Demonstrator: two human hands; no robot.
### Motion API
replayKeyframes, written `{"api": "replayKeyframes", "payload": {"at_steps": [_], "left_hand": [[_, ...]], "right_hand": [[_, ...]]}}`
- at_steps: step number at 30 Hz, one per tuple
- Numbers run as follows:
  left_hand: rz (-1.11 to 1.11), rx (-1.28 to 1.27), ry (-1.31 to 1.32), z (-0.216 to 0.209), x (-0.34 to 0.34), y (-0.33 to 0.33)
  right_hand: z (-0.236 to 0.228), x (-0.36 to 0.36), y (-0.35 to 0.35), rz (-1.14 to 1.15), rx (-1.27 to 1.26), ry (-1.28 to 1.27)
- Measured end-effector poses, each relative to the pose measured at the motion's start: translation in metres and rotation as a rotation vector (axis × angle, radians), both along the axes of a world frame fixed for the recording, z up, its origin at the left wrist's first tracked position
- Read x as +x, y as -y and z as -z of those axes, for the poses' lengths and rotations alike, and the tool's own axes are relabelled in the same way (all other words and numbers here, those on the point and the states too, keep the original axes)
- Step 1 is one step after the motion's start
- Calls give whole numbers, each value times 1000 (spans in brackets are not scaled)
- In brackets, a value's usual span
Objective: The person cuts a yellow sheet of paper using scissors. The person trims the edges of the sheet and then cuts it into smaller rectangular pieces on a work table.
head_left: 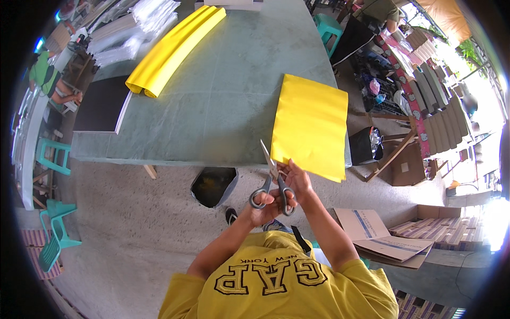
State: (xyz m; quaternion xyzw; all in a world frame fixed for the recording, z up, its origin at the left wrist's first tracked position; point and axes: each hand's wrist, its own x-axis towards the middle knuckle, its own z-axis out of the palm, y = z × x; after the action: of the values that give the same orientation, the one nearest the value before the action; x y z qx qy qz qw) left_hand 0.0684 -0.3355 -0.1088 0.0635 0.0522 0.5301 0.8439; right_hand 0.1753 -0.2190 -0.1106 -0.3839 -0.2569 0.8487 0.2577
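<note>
My left hand (264,210) is closed round the dark grey handles of a pair of scissors (273,173). Their handles are spread, and the metal blades point away from me, beside the near left corner of a yellow sheet stack (311,127). This flat stack lies at the right end of the table, its near edge overhanging. Close to the scissors' pivot, my right hand (298,183) pinches the stack's near edge with the thumb on top; the fingers underneath are partly hidden. Farther left lies a loosely rolled yellow sheet (178,50).
The grey-green table (212,122) carries a black board (103,103) and clear plastic wrap (143,26) at left. An open dark bag (214,187) stands on the floor below the near edge. Cardboard (366,226) lies right of me; green stools (54,155) stand left. Other people work farther off.
</note>
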Motion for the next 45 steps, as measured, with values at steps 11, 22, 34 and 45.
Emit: {"api": "replayKeyframes", "payload": {"at_steps": [11,22,34,45], "left_hand": [[-80,-168,17,32,20,54],[-179,-47,0,52,9,52],[-232,73,24,84,14,55],[-232,36,-74,71,-8,56]], "right_hand": [[-4,-1,13,-461,39,166],[-66,-55,-23,-510,1298,734],[1,-85,-74,-556,1850,1227],[5,-113,-37,-651,1807,1162]]}}
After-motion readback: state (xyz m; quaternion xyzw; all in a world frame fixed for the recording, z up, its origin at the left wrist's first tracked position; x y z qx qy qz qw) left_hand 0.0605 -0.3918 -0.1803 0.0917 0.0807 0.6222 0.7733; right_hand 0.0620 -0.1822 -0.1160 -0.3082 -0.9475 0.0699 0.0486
